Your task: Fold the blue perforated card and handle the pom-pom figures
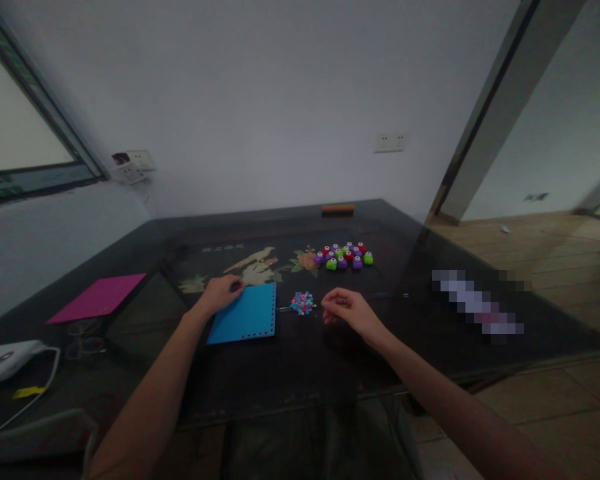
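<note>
Resting left hand [223, 292] on flat blue sheet [245, 313], perforated edge

Home room, dark inlaid dining table [300, 373], wall sockets [389, 142], wooden floor [540, 247], window [15, 133]

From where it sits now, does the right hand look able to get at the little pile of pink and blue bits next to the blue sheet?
Probably yes. The right hand lies on the table just right of the pile, with only bare dark tabletop between them. The left hand rests on the blue sheet, out of the way.
</note>
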`<action>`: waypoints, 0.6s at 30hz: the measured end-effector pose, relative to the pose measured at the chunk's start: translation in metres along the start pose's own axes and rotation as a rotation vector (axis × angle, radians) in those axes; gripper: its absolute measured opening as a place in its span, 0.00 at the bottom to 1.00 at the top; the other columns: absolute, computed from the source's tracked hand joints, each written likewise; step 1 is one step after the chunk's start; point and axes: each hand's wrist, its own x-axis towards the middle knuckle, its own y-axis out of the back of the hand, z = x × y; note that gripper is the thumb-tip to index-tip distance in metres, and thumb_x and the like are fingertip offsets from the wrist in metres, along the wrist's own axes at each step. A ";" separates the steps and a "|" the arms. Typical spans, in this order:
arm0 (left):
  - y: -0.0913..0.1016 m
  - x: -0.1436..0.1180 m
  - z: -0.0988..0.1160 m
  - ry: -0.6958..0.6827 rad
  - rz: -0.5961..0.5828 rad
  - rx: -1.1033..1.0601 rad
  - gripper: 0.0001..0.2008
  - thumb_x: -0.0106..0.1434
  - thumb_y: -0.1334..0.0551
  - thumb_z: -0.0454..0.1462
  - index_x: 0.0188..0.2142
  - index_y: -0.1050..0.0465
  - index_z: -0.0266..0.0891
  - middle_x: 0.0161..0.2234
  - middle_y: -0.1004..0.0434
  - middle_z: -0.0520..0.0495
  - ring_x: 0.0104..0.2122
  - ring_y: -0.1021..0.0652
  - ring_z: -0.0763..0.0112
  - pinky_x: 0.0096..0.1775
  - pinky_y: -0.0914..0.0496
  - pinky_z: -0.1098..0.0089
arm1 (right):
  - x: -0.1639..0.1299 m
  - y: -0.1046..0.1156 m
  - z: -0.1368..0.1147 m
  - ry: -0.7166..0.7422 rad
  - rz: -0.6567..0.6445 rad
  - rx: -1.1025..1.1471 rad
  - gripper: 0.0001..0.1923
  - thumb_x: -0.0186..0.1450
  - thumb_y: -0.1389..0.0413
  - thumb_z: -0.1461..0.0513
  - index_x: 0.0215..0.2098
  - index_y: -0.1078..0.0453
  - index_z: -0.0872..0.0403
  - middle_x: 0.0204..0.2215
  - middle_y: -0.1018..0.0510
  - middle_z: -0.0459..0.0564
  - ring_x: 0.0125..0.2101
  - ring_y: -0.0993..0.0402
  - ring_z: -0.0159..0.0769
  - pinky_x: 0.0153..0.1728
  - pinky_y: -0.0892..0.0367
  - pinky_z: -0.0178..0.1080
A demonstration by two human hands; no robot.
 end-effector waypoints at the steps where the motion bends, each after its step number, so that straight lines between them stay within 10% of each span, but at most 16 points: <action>1: 0.002 0.000 0.002 -0.001 0.009 0.032 0.11 0.56 0.46 0.39 0.34 0.27 0.41 0.36 0.23 0.44 0.39 0.25 0.58 0.43 0.36 0.63 | 0.000 0.004 -0.002 0.019 -0.005 -0.019 0.15 0.54 0.40 0.52 0.30 0.32 0.55 0.21 0.26 0.46 0.23 0.28 0.32 0.28 0.34 0.37; 11: 0.026 0.040 0.100 -0.250 0.258 0.036 0.11 0.60 0.46 0.38 0.40 0.28 0.43 0.45 0.27 0.44 0.48 0.31 0.58 0.49 0.42 0.58 | 0.082 0.122 0.001 0.446 0.270 -0.986 0.12 0.61 0.48 0.56 0.40 0.30 0.54 0.39 0.26 0.54 0.44 0.32 0.43 0.46 0.38 0.44; 18: -0.016 0.111 0.200 -0.309 0.184 -0.036 0.13 0.63 0.48 0.38 0.44 0.29 0.42 0.47 0.29 0.43 0.48 0.31 0.62 0.48 0.37 0.64 | 0.134 0.152 0.022 0.320 0.337 -1.258 0.20 0.67 0.58 0.60 0.51 0.33 0.56 0.50 0.31 0.57 0.52 0.40 0.42 0.54 0.46 0.44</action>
